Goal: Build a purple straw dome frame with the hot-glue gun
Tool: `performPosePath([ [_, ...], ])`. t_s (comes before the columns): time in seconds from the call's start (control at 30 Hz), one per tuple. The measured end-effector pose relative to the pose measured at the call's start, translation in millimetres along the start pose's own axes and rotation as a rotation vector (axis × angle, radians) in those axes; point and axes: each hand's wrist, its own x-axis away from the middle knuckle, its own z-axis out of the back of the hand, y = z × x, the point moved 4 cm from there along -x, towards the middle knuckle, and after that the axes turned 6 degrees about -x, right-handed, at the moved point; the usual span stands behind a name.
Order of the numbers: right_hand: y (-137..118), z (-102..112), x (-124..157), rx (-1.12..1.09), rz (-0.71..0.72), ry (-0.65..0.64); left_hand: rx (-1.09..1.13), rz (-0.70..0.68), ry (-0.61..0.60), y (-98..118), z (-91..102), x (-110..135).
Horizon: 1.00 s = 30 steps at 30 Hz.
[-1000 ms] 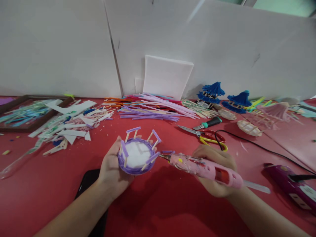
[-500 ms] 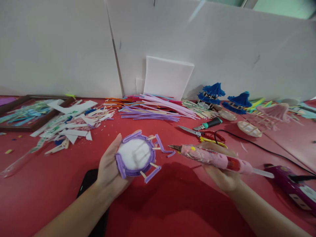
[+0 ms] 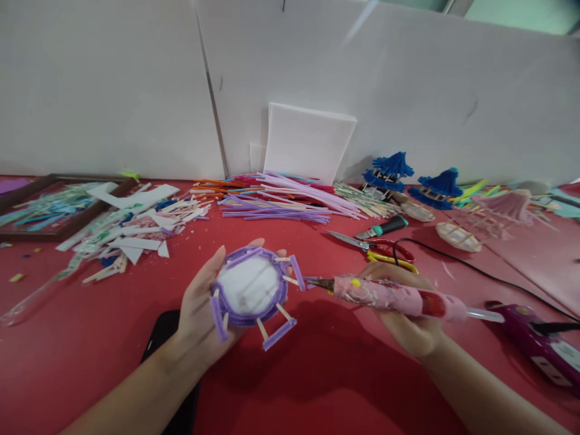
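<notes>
Resting in my left hand (image 3: 203, 302) is a round craft piece (image 3: 251, 282) with a white centre and a purple pipe-cleaner rim. Short pale sticks stand out from the rim, joined in pairs by purple strips. My fingers curl behind it and show at its far edge. A pink glue gun (image 3: 389, 294) is gripped in my right hand (image 3: 412, 329), a clear glue stick poking from its rear end. Its dark nozzle points left, at a loose-ended purple strip on the piece's right side; whether they touch I cannot tell.
Purple pipe cleaners (image 3: 276, 209) lie at the back before white sheets (image 3: 310, 142). Scissors (image 3: 367, 243) and a green-black-handled tool (image 3: 385, 227) lie right of centre. Blue roofed models (image 3: 392, 169), a power strip (image 3: 539, 338), a phone (image 3: 165, 326) and paper scraps (image 3: 140, 241) surround the hands.
The craft piece has tilted, so its sticks stand out more clearly. Its right-hand strip is now right at the nozzle. The glue gun has barely moved.
</notes>
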Motion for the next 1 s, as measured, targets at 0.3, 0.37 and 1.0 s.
performPosePath([
  [0.3,-5,-5,-4,-0.089,0.05,-0.03,-0.057,-0.025,0.001,0,-3.9,1],
  [0.37,-5,-5,-5,-0.093,0.036,-0.038,-0.059,-0.022,-0.009,0,-3.5,1],
  [1.0,17,18,-21,0.335,-0.016,-0.111,-0.021,-0.019,-0.066,4,0.8,0],
])
